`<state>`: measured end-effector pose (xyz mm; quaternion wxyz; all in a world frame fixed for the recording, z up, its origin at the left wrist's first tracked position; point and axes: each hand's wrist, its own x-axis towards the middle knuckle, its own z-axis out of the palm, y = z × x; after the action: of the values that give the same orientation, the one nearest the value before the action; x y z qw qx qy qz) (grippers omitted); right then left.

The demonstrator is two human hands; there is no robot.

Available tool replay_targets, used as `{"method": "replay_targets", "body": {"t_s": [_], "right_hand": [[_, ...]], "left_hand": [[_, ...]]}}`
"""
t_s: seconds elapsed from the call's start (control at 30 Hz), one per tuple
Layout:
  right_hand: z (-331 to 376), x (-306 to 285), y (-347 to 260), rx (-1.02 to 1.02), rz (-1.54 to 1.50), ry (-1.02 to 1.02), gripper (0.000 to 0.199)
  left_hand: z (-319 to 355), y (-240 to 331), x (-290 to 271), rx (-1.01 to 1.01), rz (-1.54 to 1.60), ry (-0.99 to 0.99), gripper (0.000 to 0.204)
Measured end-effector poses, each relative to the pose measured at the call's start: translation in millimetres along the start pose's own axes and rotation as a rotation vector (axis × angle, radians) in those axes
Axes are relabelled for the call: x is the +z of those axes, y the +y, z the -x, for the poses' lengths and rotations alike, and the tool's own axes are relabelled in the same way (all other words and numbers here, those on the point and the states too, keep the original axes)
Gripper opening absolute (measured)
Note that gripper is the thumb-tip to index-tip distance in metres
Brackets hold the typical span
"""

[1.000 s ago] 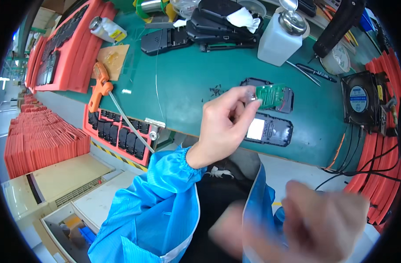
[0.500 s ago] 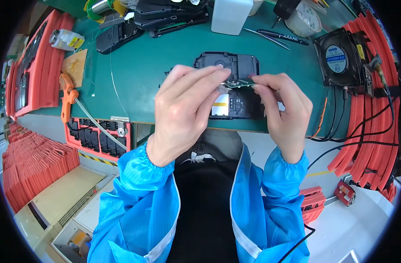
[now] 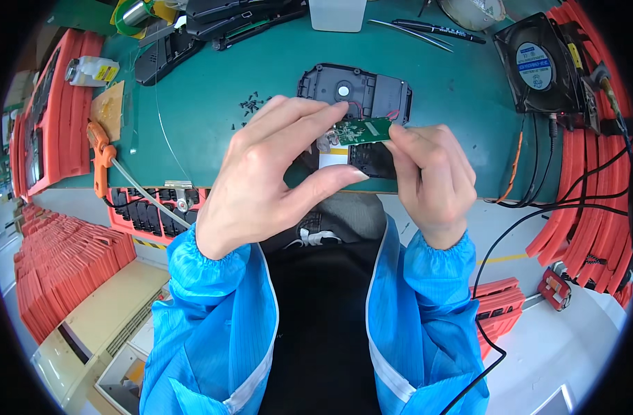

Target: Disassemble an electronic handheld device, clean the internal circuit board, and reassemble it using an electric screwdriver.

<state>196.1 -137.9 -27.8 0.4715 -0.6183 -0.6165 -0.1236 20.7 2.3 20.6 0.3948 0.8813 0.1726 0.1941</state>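
Flat green circuit board (image 3: 372,131), rectangular, with small metallic parts: raised above the desk (image 3: 455,90), green-topped, in front of two dark plastic housings.
Right hand (image 3: 433,169), bare, blue elasticated cuff: grip pinching the board's right end between thumb and fingers.
Left hand (image 3: 261,166), bare, matching cuff: grip spread, thumb well apart from the fingers; fingertips at the board's left end, contact cannot be told.
Black plastic housing (image 3: 323,84), open: flat on the desk, beyond the board.
Second black plastic housing (image 3: 377,164), with white panel: nearer the person, partly hidden by the hands.
Small black screws (image 3: 251,104): loose, left of the housings.
Silver metal tweezers (image 3: 415,36): far side, beside slim black pen (image 3: 441,30).
Black square fan (image 3: 538,66), blue label: right.
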Motion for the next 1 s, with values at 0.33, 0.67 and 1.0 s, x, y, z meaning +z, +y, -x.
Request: {"method": "replay_targets", "body": {"t_s": [0.33,0.67,1.0], "right_hand": [[4,-6,-1,0.009,-0.014,-0.081,0.035],[13,-34,5,0.225,-0.01,-0.315,0.052],[14,-31,4,0.234,-0.005,-0.335,0.044]], "left_hand": [[-2,-7,0,-0.066,0.084,-0.024,0.041],[2,-14,0,0.079,-0.1,0.041,0.043],[18,-19,-3,0.337,-0.327,0.004,0.047]]}}
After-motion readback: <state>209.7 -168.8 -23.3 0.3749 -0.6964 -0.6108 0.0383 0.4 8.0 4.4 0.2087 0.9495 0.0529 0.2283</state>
